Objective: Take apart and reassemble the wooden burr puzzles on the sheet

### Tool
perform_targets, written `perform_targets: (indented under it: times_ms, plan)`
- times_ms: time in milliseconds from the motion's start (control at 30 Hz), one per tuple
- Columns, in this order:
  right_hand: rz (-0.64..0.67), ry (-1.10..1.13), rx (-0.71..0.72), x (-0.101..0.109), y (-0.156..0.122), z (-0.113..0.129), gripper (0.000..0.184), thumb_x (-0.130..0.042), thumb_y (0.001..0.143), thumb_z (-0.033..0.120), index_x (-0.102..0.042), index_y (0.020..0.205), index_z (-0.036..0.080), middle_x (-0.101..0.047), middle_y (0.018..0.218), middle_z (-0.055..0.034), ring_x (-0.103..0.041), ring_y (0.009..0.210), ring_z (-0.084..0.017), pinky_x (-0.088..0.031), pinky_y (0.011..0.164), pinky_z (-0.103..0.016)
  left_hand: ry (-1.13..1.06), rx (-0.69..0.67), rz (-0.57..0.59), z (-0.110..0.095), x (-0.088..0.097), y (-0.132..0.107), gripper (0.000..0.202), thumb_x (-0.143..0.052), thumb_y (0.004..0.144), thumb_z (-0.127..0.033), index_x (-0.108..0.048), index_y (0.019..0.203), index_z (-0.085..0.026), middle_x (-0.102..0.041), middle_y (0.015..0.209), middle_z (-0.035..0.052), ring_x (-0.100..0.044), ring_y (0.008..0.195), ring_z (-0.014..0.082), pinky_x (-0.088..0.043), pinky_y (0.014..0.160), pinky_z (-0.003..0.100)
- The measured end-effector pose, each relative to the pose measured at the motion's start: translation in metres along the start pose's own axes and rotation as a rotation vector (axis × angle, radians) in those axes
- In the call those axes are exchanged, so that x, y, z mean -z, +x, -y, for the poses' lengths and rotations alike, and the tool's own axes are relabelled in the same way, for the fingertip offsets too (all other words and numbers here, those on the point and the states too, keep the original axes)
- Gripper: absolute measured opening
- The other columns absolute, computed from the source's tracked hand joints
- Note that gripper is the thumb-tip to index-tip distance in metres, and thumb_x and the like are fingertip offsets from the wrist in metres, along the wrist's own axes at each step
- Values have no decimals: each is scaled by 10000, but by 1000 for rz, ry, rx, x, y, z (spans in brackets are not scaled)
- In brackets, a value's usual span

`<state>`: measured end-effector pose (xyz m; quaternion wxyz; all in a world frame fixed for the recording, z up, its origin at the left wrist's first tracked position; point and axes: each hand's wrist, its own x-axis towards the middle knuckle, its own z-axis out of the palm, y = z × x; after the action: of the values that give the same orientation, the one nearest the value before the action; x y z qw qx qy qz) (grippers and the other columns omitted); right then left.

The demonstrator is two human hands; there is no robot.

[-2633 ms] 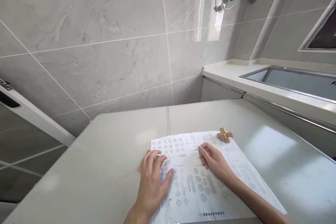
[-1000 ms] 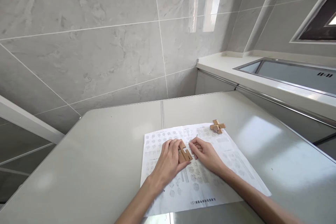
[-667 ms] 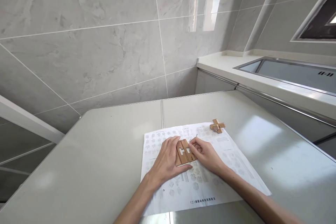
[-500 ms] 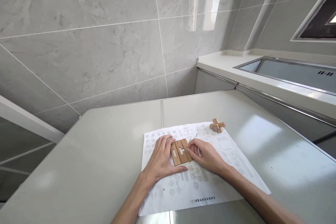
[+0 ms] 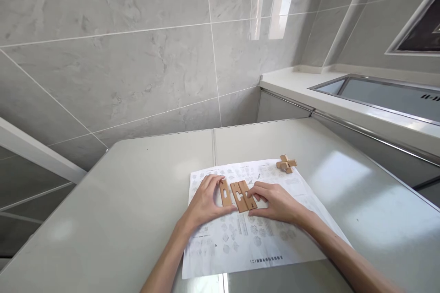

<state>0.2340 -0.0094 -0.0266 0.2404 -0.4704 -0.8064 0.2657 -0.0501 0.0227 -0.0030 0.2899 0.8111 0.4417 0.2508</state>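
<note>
From the head view, your table is a pale grey, glossy top with a thin seam running down its middle. It sits in a corner, against a wall of large grey marbled tiles. To the right and a step higher runs a white counter with a steel sink set into it.

A printed sheet covered in small diagrams lies flat on the table in front of you, and everything you are working with sits on it. Three flat wooden pieces lie near its far edge: a single slotted piece and, just beside it to the right, a pair of pieces touching side by side.

Your left hand rests loosely spread, with forefinger and thumb bracketing the single piece — nothing is lifted. Your right hand lies half-curled, its fingertips against the pair's right edge. A small assembled wooden cross sits at the sheet's far right corner — well apart from both hands.
</note>
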Motion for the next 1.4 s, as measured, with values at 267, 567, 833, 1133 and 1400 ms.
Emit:
perform_targets:
  times_ms: [267, 567, 833, 1133, 1400]
  plan:
    - [24, -43, -3, 0, 1, 0, 221, -799, 891, 407, -745, 1087, 319, -700, 974, -19, -657, 763, -225, -462, 666, -321, -693, 229, -68, -2, -6, 6, 801, -735, 848, -732, -597, 1451, -223, -623, 1408, 158, -610, 1278, 324, -446, 1154, 500]
    - [-91, -92, 40, -2, 0, 8, 156, -666, 926, 299, -708, 1075, 283, -697, 1033, -41, -608, 653, -179, -447, 625, -327, -1280, 329, -217, 2, -10, 10, 689, -640, 946, -712, -718, 1335, -150, -739, 1214, 134, -676, 1013, 223, -510, 1079, 415]
    - [-110, -164, 34, -6, 0, 2, 200, -722, 887, 313, -620, 1051, 260, -659, 1087, -32, -600, 665, -172, -445, 590, -317, -1503, 413, -331, 3, -11, 12, 596, -757, 919, -604, -770, 1229, -96, -752, 1068, 126, -669, 929, 194, -566, 928, 328]
    - [-165, -179, -28, -7, 2, -3, 264, -613, 867, 151, -597, 1104, 267, -663, 1119, -45, -668, 856, -222, -468, 644, -312, -1461, 400, -311, 4, -11, 11, 628, -785, 882, -631, -770, 1237, -113, -754, 1098, 120, -655, 937, 193, -540, 948, 345]
    - [-179, -118, -116, -8, 3, -5, 227, -573, 887, 169, -536, 1093, 256, -687, 1055, -52, -672, 880, -246, -463, 672, -326, -1362, 378, -275, 1, -11, 9, 631, -763, 891, -652, -765, 1267, -145, -748, 1193, 125, -653, 961, 199, -492, 1037, 378]
